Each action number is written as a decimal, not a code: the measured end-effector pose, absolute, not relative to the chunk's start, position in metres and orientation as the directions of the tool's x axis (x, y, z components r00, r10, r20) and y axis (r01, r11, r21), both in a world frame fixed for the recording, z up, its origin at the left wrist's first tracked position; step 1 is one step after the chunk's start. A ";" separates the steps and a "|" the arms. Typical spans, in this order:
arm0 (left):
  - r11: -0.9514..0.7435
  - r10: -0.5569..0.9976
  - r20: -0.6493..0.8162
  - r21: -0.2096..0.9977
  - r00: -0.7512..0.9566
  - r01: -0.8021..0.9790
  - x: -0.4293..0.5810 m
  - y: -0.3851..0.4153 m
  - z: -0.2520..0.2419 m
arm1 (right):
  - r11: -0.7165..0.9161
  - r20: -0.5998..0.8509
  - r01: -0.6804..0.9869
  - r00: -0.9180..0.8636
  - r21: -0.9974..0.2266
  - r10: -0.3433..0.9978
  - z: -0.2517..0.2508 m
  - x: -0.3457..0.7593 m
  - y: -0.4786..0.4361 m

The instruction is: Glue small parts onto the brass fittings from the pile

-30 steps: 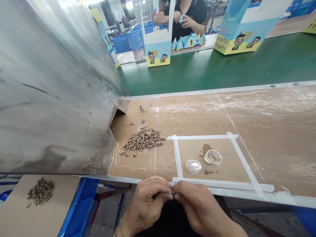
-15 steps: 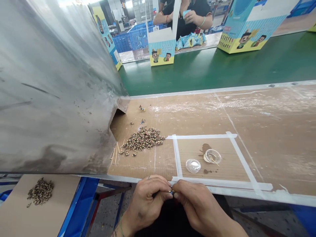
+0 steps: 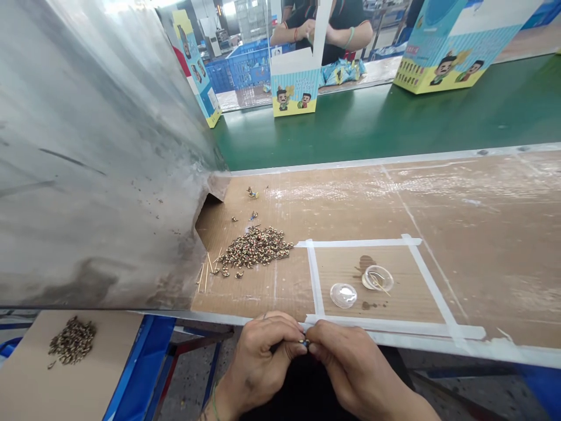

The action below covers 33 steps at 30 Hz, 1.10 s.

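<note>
My left hand (image 3: 263, 356) and my right hand (image 3: 350, 365) meet at the near edge of the brown table (image 3: 438, 204), fingertips pinched together on one tiny dark part (image 3: 305, 342). A heap of small brown-and-gold parts (image 3: 256, 247) lies on the table just beyond my left hand, with a few thin wooden sticks (image 3: 205, 273) beside it. Inside a white taped rectangle (image 3: 363, 242) sit two small clear round dishes (image 3: 343, 295), the farther dish (image 3: 377, 278) holding a stick.
A big tilted metal sheet (image 3: 96, 158) fills the left. A second heap of parts (image 3: 72, 340) lies on cardboard at lower left. Beyond is a green conveyor belt (image 3: 394, 117) carrying printed cartons (image 3: 294, 82). A person (image 3: 328, 29) works at the far side.
My hands stay pinched on the small part at the same spot. The cartons on the green belt have shifted to the right, and the person across has moved their hands.
</note>
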<state>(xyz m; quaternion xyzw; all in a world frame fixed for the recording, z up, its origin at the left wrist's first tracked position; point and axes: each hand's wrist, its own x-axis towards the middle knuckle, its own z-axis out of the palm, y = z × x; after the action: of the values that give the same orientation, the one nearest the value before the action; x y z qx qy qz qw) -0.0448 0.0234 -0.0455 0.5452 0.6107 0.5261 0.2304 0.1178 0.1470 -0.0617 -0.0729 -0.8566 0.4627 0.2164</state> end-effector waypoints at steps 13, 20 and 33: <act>-0.141 0.907 0.290 0.892 -0.305 0.429 -0.044 0.023 -0.046 | 0.560 0.299 -0.074 -0.899 -0.825 0.321 -0.064 0.120 0.147; -0.137 0.907 0.286 0.894 -0.309 0.427 -0.043 0.023 -0.046 | 0.560 0.294 -0.073 -0.902 -0.825 0.317 -0.062 0.119 0.147; -0.134 0.912 0.278 0.896 -0.301 0.424 -0.044 0.023 -0.046 | 0.558 0.302 -0.082 -0.900 -0.826 0.315 -0.064 0.119 0.147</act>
<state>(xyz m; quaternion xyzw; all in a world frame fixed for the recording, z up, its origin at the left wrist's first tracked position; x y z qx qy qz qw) -0.0438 0.0227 -0.0456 0.5429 0.6151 0.5216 0.2341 0.1190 0.1472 -0.0643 -0.0681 -0.8563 0.4654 0.2134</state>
